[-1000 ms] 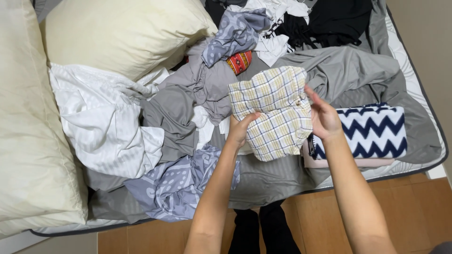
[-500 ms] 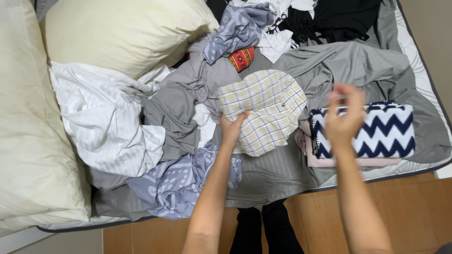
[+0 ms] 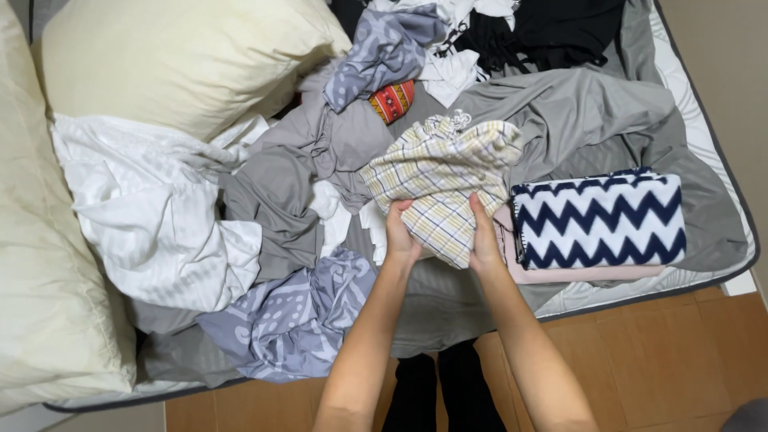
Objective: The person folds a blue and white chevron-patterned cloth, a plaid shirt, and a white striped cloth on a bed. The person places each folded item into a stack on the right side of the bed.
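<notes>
A cream plaid garment (image 3: 444, 180) lies bunched on the grey bedsheet (image 3: 584, 112) in the middle of the bed. My left hand (image 3: 400, 232) grips its near left edge and my right hand (image 3: 484, 232) grips its near right edge, both with fingers closed on the cloth. Right beside it sits a folded navy and white zigzag cloth (image 3: 600, 218) on top of a folded pink one (image 3: 576, 274).
A white striped garment (image 3: 152, 212) and a lilac patterned one (image 3: 296, 320) lie to the left. Cream pillows (image 3: 176, 56) fill the upper left. Black clothes (image 3: 552, 24), a lilac garment (image 3: 384, 48) and a small red patterned item (image 3: 392, 100) sit at the far side. Wooden floor (image 3: 656, 360) lies below the mattress edge.
My right hand came back from above the zigzag cloth to the plaid garment. Both hands now hold its near edge, and the garment is folded narrower.
</notes>
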